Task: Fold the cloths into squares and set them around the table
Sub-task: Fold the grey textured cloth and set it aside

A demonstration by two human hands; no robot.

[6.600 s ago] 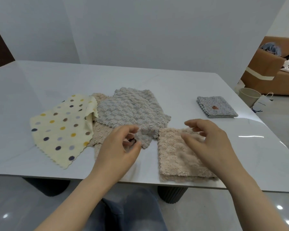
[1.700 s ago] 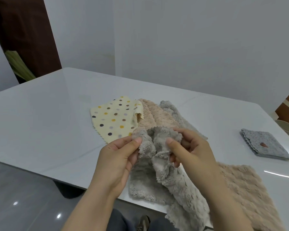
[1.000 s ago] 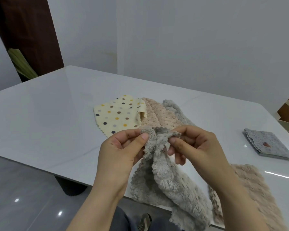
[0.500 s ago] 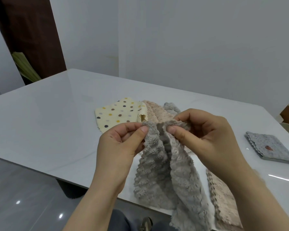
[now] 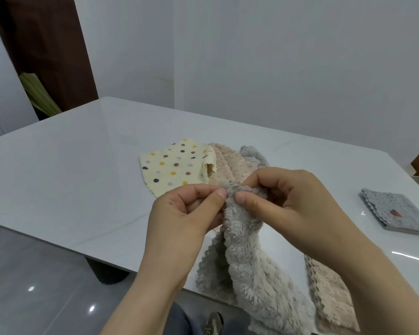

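Observation:
A fluffy grey cloth (image 5: 249,267) hangs bunched above the near table edge. My left hand (image 5: 179,223) pinches its top edge between thumb and fingers. My right hand (image 5: 288,204) pinches the same edge right beside it. Behind the hands lie a cream polka-dot cloth (image 5: 172,168), a beige textured cloth (image 5: 230,165) and part of another grey cloth (image 5: 253,154), overlapping each other. A folded beige cloth (image 5: 329,293) lies at the near edge under my right forearm. A folded grey-blue square cloth (image 5: 397,212) sits at the right.
The white table (image 5: 70,170) stretches wide to the left and back. A dark table leg (image 5: 107,274) stands below the near edge. A brown door frame (image 5: 46,52) is at the far left, a white wall behind.
My hands have drawn closer together along the grey cloth's top edge, bunching it. The cloth hangs much as before.

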